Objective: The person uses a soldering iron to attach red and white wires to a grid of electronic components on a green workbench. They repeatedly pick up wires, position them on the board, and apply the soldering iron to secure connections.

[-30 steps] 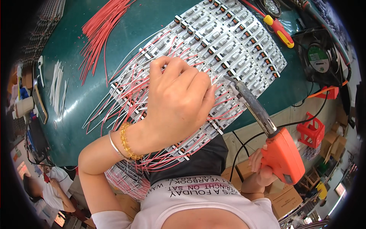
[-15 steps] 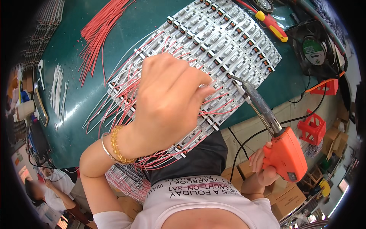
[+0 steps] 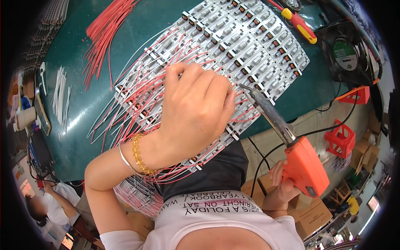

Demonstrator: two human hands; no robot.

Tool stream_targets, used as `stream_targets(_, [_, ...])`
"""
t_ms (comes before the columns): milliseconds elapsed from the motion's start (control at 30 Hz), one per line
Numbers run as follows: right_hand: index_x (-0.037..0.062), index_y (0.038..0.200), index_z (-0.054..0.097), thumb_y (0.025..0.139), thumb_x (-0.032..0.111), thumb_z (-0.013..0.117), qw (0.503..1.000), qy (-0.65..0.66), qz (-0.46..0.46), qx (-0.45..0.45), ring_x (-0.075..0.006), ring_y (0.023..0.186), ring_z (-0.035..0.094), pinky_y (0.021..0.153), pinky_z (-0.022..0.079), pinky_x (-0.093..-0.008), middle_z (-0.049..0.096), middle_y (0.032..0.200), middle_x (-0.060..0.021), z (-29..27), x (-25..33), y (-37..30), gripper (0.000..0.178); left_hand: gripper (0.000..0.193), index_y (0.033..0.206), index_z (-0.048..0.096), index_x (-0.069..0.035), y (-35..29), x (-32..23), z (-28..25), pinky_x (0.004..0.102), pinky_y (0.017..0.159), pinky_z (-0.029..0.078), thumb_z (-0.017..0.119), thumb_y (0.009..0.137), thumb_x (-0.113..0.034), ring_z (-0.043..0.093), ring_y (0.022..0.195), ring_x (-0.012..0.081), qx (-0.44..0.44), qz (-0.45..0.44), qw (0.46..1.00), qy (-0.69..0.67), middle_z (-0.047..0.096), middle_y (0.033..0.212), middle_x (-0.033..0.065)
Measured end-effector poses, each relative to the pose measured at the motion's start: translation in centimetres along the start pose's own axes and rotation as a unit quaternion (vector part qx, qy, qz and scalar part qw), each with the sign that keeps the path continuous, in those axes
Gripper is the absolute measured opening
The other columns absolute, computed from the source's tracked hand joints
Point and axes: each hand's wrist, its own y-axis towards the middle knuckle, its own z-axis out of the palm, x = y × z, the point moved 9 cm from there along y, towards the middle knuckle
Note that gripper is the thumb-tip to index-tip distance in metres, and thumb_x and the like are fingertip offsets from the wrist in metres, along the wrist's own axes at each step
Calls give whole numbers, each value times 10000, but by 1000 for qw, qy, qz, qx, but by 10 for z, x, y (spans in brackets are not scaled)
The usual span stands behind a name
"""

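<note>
My left hand (image 3: 198,106), with beaded and metal bracelets at the wrist, is closed over a panel of small circuit boards (image 3: 237,41). Its fingertips are turned down near the boards, and whatever they pinch is hidden. Red and white wires (image 3: 137,102) trail from the boards around and under this hand. My right hand (image 3: 284,179) grips the handle of an orange soldering gun (image 3: 308,166). The gun's dark tip (image 3: 246,87) is at the boards, just right of my left fingertips. Cannot tell whether it touches them.
Loose red wires (image 3: 106,33) and short white wires (image 3: 61,98) lie on the green table (image 3: 79,156). A screwdriver (image 3: 302,27) and a black fan (image 3: 346,52) are at the far right. Red stools (image 3: 340,137) and cardboard boxes (image 3: 312,216) stand below. Another person (image 3: 58,204) sits at lower left.
My left hand has shifted slightly right and down, its fingers curling in more. The soldering gun has moved a little left, bringing its tip closer to my left fingertips.
</note>
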Motion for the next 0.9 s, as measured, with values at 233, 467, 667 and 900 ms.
stream_targets(233, [-66,1204,461,830,565,645,997,39,-65,-6,-111,519,464,520,428,-269,490,625,17,4,15,9,756,183,740,570,-85,2,-4,1,362,728,361,718,683,7,492,642,190,-10,15,1000,3,513,652,-2])
stream_targets(467, [-89,1276,430,858,550,618,993,78,-89,-5,-97,410,432,459,427,-252,458,503,16,18,32,25,786,178,758,566,-84,2,-3,0,383,741,365,725,699,-27,497,671,217,-21,13,1000,8,521,676,18])
stream_targets(667, [-83,1326,364,884,536,585,985,137,-96,40,-99,393,385,433,411,-263,407,498,12,30,30,43,792,161,795,579,-82,-8,9,-27,411,768,378,716,711,-95,516,760,260,-71,6,997,23,542,750,62])
stream_targets(900, [-94,1301,353,949,429,539,978,179,-103,-2,-98,365,348,369,361,-228,380,492,-5,24,27,46,658,192,927,644,-93,-74,172,-177,394,824,396,691,765,-183,565,928,254,-8,-212,855,473,640,934,62])
